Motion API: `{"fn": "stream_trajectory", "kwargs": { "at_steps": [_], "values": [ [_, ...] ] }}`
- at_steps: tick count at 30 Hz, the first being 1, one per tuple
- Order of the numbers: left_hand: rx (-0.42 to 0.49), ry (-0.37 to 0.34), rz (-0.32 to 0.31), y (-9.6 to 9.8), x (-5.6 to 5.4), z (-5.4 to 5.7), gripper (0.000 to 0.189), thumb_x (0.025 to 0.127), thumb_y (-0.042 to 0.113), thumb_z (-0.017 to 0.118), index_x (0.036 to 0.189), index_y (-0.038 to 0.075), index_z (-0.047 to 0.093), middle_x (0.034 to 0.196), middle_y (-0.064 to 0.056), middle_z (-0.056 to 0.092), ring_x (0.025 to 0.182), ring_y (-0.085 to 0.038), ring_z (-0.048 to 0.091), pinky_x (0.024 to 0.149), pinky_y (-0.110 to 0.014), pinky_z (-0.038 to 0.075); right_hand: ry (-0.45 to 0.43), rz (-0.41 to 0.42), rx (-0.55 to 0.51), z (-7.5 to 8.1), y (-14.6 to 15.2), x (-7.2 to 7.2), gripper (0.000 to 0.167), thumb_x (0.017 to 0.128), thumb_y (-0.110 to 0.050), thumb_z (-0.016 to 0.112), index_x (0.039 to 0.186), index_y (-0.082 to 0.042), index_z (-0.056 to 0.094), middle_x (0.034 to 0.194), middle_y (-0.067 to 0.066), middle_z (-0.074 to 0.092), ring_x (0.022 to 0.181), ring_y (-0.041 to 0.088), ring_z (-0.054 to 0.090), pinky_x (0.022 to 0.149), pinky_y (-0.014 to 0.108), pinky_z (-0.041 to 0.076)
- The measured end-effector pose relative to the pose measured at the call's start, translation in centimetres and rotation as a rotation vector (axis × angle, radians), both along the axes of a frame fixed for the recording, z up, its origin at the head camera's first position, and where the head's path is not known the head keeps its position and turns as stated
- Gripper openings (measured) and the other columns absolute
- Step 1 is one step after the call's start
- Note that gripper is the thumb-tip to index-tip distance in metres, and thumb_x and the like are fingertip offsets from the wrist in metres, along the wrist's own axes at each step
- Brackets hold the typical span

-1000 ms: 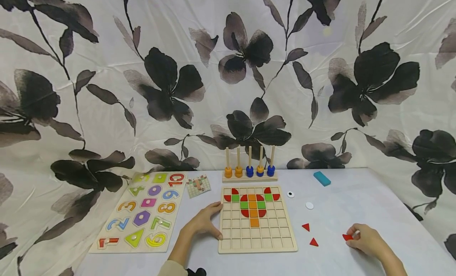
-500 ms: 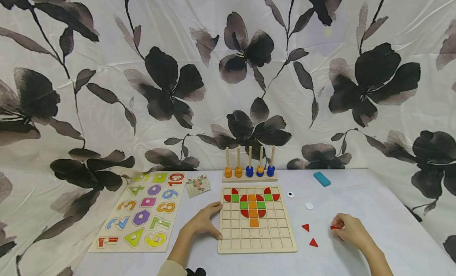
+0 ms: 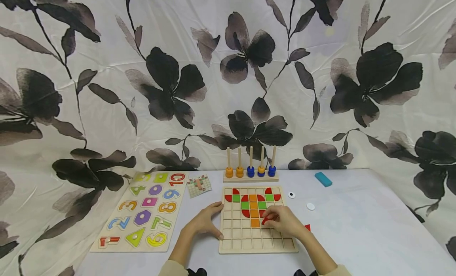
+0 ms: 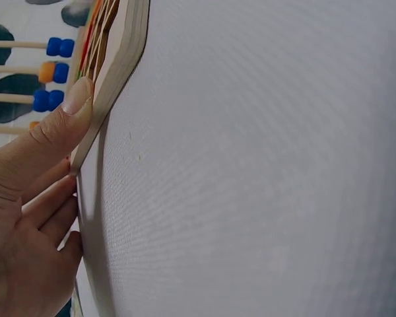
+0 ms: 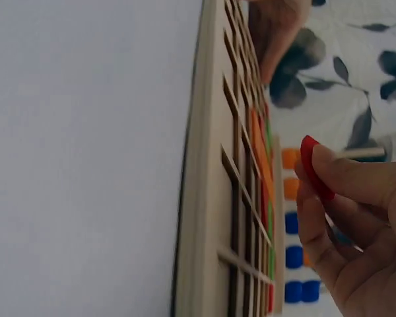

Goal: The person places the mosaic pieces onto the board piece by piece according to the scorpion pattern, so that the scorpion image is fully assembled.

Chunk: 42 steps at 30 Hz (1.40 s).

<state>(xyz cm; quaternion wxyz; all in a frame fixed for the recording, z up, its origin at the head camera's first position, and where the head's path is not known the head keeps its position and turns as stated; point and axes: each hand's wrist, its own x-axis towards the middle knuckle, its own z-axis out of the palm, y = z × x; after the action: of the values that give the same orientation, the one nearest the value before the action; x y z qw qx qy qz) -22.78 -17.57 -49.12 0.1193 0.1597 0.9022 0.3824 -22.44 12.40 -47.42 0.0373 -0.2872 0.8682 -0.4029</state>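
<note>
A wooden grid board (image 3: 236, 245) lies in front of me, with red, green and orange tiles set in its upper cells. My left hand (image 3: 202, 222) rests against the board's left edge, thumb and fingers spread apart; the left wrist view shows the thumb (image 4: 78, 99) right at the rim. Over the board, beside the lowest orange tile (image 3: 255, 223), my right hand (image 3: 286, 220) pinches a small red triangle tile (image 5: 315, 168) between thumb and fingers. Another red triangle (image 3: 308, 227) lies on the table, partly covered by the right forearm.
Left of the board lies a number-and-shape puzzle (image 3: 128, 212), with a small pattern card (image 3: 199, 185) beside it. A peg stand with beads (image 3: 251, 179) stands behind the board. To the right are two white discs (image 3: 310, 206) and a teal block (image 3: 323, 179).
My right hand has carried the red triangle leftward from the right side of the table to above the board. My left hand has stayed at the board's left edge.
</note>
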Motion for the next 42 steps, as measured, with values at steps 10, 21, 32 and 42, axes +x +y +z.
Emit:
{"fn": "stream_trajectory", "kwargs": {
  "at_steps": [10,21,32,42],
  "values": [
    [0.001,-0.009,0.002,-0.2,-0.1,-0.2,0.098,0.054,0.018,0.090,0.138,-0.004,0.043,0.148,-0.019,0.033,0.136,-0.043,0.026,0.110,-0.057,0.024,0.034,-0.053,0.035,-1.7,-3.1,0.0,0.008,0.081,-0.011,0.072,0.076,-0.008,0.066,0.070,-0.006,0.059,0.060,0.002,0.046,0.052,0.018,0.042],
    [-0.006,-0.012,-0.003,-0.2,-0.3,-0.2,0.097,0.056,0.018,0.090,0.138,-0.003,0.043,0.148,-0.019,0.033,0.136,-0.043,0.026,0.109,-0.058,0.025,0.061,-0.140,0.132,-1.4,-3.7,0.9,0.007,0.077,-0.011,0.075,0.077,-0.004,0.072,0.075,0.000,0.063,0.065,0.008,0.050,0.056,0.021,0.043],
    [0.003,-0.001,-0.005,-0.1,-0.2,-0.1,0.097,0.054,0.016,0.090,0.137,-0.005,0.043,0.148,-0.021,0.033,0.136,-0.044,0.026,0.110,-0.058,0.024,0.100,-0.003,0.275,-0.7,-4.2,2.1,0.011,0.084,-0.003,0.067,0.090,0.003,0.074,0.084,-0.002,0.050,0.072,0.009,0.045,0.061,0.021,0.046],
    [-0.004,-0.003,-0.006,-0.1,-0.3,-0.2,0.098,0.055,0.017,0.090,0.138,-0.004,0.043,0.148,-0.020,0.033,0.136,-0.044,0.026,0.110,-0.058,0.024,0.206,-0.038,0.245,-0.9,-4.5,2.7,0.007,0.076,-0.004,0.074,0.079,0.002,0.074,0.070,0.000,0.057,0.064,0.009,0.047,0.056,0.020,0.045]
  ]
}}
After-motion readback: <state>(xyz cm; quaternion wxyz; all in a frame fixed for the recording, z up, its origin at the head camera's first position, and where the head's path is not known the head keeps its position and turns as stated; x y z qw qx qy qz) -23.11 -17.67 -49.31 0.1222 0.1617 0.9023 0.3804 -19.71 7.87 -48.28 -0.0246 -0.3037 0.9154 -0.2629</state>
